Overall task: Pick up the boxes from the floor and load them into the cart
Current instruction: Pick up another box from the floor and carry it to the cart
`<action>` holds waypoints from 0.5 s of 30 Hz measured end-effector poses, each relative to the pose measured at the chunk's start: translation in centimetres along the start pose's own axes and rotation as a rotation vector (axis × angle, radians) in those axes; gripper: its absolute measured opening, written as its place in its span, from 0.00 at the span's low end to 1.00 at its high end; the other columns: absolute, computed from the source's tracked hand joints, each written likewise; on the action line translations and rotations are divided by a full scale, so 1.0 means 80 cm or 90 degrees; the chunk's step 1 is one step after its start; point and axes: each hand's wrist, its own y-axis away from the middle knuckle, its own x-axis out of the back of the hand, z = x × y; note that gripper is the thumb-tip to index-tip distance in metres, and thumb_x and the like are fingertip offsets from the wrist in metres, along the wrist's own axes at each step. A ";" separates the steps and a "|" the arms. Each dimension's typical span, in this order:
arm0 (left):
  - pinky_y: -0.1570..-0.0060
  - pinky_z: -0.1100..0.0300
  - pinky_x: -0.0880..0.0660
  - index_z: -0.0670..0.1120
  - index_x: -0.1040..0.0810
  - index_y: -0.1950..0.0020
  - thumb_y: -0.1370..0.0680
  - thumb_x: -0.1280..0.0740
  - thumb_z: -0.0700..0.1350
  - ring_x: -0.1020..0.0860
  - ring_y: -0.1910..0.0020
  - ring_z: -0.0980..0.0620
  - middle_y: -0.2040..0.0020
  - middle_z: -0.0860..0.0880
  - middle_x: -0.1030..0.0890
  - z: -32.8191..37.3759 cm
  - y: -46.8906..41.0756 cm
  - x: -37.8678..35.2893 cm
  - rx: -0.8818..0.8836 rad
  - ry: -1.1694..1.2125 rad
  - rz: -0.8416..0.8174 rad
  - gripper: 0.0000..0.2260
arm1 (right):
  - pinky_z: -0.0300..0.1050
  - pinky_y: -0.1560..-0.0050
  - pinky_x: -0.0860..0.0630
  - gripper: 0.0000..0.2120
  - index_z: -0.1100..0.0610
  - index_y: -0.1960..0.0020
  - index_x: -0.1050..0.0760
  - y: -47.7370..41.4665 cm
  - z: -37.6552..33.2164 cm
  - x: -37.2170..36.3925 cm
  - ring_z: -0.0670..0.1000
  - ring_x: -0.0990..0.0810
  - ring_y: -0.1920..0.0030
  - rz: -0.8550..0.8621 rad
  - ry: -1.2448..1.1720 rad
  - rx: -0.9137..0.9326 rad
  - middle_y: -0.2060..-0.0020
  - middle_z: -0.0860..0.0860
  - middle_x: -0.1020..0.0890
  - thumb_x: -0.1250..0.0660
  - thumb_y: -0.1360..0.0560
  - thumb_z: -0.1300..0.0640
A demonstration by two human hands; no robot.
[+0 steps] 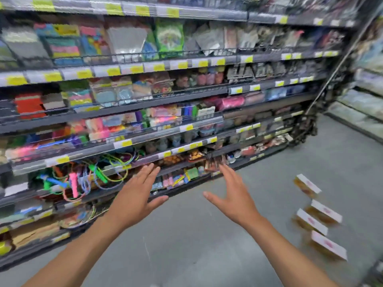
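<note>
Left hand (132, 195) and right hand (234, 197) hold nothing, fingers (148, 169) spread wide. Four boxes (312, 221) lie on the floor (196, 235), near right (no cart visible). We'd turn right, crouch and grip one box by its sides.
</note>
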 end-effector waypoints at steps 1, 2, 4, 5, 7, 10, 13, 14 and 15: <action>0.21 0.52 0.45 0.50 0.48 0.17 0.25 0.50 0.76 0.48 0.18 0.51 0.17 0.50 0.48 0.010 -0.020 -0.009 -0.027 0.009 -0.009 0.44 | 0.52 0.21 0.41 0.50 0.48 0.18 0.45 0.004 0.015 0.009 0.47 0.46 0.19 0.012 0.004 -0.030 0.18 0.45 0.43 0.34 0.30 0.25; 0.21 0.53 0.45 0.49 0.47 0.17 0.24 0.48 0.75 0.48 0.18 0.51 0.17 0.50 0.47 0.022 -0.047 -0.021 -0.058 0.022 -0.023 0.43 | 0.54 0.21 0.41 0.51 0.47 0.18 0.46 0.007 0.036 0.021 0.48 0.46 0.19 0.028 0.009 -0.069 0.18 0.45 0.43 0.37 0.32 0.23; 0.21 0.53 0.46 0.49 0.46 0.17 0.24 0.46 0.74 0.47 0.18 0.51 0.17 0.49 0.46 0.040 -0.086 -0.040 -0.106 0.029 -0.039 0.43 | 0.55 0.21 0.42 0.52 0.47 0.18 0.46 0.012 0.066 0.036 0.48 0.46 0.19 0.045 0.025 -0.121 0.18 0.46 0.43 0.40 0.33 0.21; 0.21 0.53 0.45 0.49 0.46 0.17 0.25 0.46 0.75 0.47 0.19 0.50 0.17 0.48 0.46 0.052 -0.111 -0.053 -0.140 0.035 -0.053 0.44 | 0.55 0.21 0.42 0.51 0.47 0.18 0.46 0.015 0.084 0.046 0.49 0.46 0.19 0.063 0.035 -0.160 0.18 0.47 0.43 0.38 0.32 0.22; 0.21 0.51 0.44 0.48 0.46 0.17 0.26 0.49 0.76 0.46 0.19 0.49 0.17 0.48 0.46 0.070 -0.149 -0.067 -0.195 0.039 -0.072 0.46 | 0.51 0.21 0.44 0.49 0.48 0.18 0.45 0.022 0.104 0.061 0.49 0.45 0.19 0.096 0.040 -0.215 0.18 0.47 0.42 0.34 0.30 0.26; 0.22 0.51 0.43 0.48 0.45 0.17 0.27 0.53 0.78 0.45 0.19 0.49 0.17 0.48 0.45 0.104 -0.216 -0.084 -0.279 0.059 -0.093 0.47 | 0.48 0.21 0.45 0.49 0.48 0.18 0.43 0.033 0.132 0.080 0.48 0.45 0.19 0.181 0.035 -0.306 0.19 0.47 0.41 0.33 0.30 0.27; 0.21 0.51 0.45 0.50 0.48 0.17 0.26 0.50 0.77 0.47 0.19 0.50 0.17 0.50 0.47 0.132 -0.263 -0.095 -0.343 0.065 -0.109 0.45 | 0.52 0.20 0.43 0.49 0.49 0.18 0.42 0.044 0.150 0.092 0.48 0.45 0.19 0.227 0.039 -0.372 0.19 0.47 0.40 0.33 0.31 0.26; 0.21 0.51 0.45 0.51 0.50 0.17 0.26 0.49 0.76 0.48 0.18 0.51 0.17 0.51 0.49 0.141 -0.278 -0.102 -0.361 0.066 -0.116 0.44 | 0.53 0.20 0.43 0.48 0.50 0.18 0.42 0.047 0.156 0.095 0.48 0.45 0.19 0.241 0.038 -0.384 0.19 0.47 0.40 0.32 0.30 0.28; 0.21 0.50 0.44 0.52 0.50 0.17 0.25 0.48 0.76 0.49 0.18 0.51 0.17 0.51 0.49 0.154 -0.295 -0.109 -0.384 0.071 -0.123 0.44 | 0.53 0.20 0.43 0.47 0.50 0.18 0.42 0.050 0.162 0.099 0.48 0.45 0.19 0.259 0.034 -0.401 0.19 0.47 0.40 0.30 0.29 0.30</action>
